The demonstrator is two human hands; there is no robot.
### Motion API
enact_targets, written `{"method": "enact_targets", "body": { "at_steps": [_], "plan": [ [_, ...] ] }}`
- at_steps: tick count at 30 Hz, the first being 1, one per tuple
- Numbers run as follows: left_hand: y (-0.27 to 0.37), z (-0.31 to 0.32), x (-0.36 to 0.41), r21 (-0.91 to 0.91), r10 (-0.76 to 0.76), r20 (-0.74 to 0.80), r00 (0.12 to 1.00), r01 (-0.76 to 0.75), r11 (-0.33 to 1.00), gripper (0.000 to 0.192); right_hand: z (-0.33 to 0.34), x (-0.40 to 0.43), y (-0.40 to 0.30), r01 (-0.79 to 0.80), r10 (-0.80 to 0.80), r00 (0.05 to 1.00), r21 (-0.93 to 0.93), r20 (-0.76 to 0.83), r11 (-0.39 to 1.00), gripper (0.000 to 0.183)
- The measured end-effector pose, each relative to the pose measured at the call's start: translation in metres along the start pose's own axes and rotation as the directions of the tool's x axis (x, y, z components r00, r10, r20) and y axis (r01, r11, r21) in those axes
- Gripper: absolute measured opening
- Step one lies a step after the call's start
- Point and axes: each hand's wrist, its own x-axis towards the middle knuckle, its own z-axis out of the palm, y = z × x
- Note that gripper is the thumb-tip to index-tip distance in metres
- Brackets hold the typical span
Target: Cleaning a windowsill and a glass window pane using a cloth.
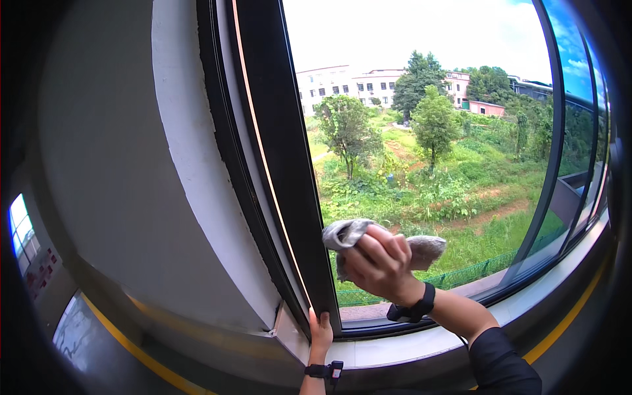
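Observation:
My right hand [382, 259] clutches a crumpled grey cloth [427, 247] in front of the windowpane [469, 197], close to the black side rail of the window sash [291, 163]. Folds of the cloth stick out on both sides of my fingers. Whether it touches the glass is hard to tell. Lower down, my left hand [321, 331] grips the bottom part of that side rail, thumb and fingers at its edge. A narrow bright gap runs up along the rail. Both wrists wear black bands.
A pale window sill [414, 348] runs below the frame and curves off to the right. At left stands a white wall [113, 173] with a rough edge by the outer frame [232, 133]. Yellow lines [143, 360] mark the floor. Trees and buildings show outside.

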Motion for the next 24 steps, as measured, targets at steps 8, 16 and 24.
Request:
{"method": "enact_targets", "body": {
  "at_steps": [8,16,24],
  "plan": [
    [0.013,0.004,0.007,0.006,0.034,0.011,0.999,-0.034,0.999,0.066,-0.021,-0.143,0.010,0.262,-0.278,0.904,0.093,0.324,0.961,0.010],
    [0.012,-0.001,-0.002,0.039,0.041,-0.050,0.998,-0.039,0.998,0.068,-0.083,-0.178,0.071,-0.690,0.650,0.723,-0.213,-0.233,0.692,0.032],
    [-0.039,-0.008,0.005,-0.006,0.045,-0.005,0.999,-0.045,0.999,0.066,-0.038,-0.140,0.015,0.151,-0.138,0.920,-0.008,0.366,0.988,0.014]
  ]
}}
